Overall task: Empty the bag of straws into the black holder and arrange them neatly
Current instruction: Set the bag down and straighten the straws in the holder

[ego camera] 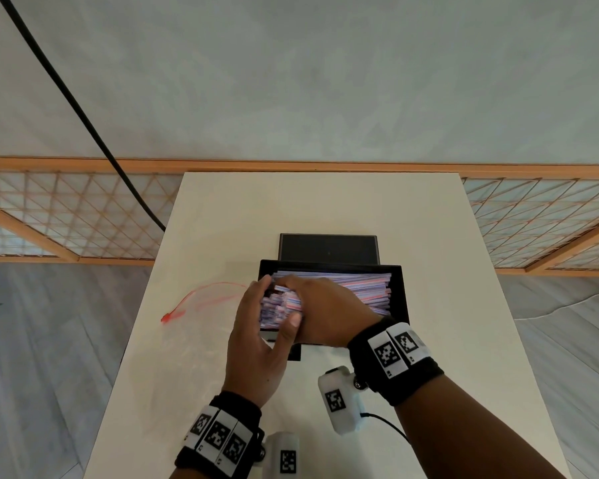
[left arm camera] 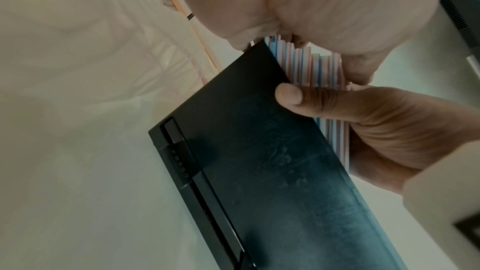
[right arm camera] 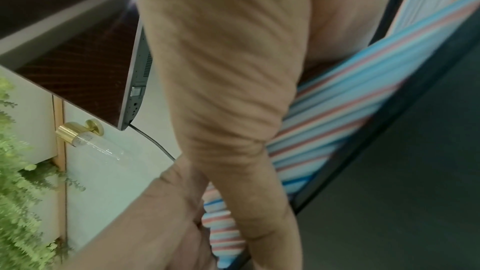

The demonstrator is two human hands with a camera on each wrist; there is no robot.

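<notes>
The black holder (ego camera: 400, 299) stands mid-table with its lid (ego camera: 327, 247) tipped open at the back. Striped pink, blue and white straws (ego camera: 355, 288) lie lengthwise inside it. My left hand (ego camera: 278, 301) cups the straws' left ends, thumb (left arm camera: 293, 98) on the near side and fingers on the far side. My right hand (ego camera: 301, 295) lies over the top of the bundle with its fingers curled down beside the left hand. The left wrist view has the holder's outer wall (left arm camera: 259, 151) and the straw ends (left arm camera: 306, 65). Straws (right arm camera: 337, 110) also run under my right hand in the right wrist view.
The clear plastic bag (ego camera: 194, 333) with its red zip (ego camera: 201, 295) lies flat on the white table (ego camera: 325, 202), left of the holder. A black cable (ego camera: 83, 115) hangs at the far left. The table edges drop to the floor on both sides.
</notes>
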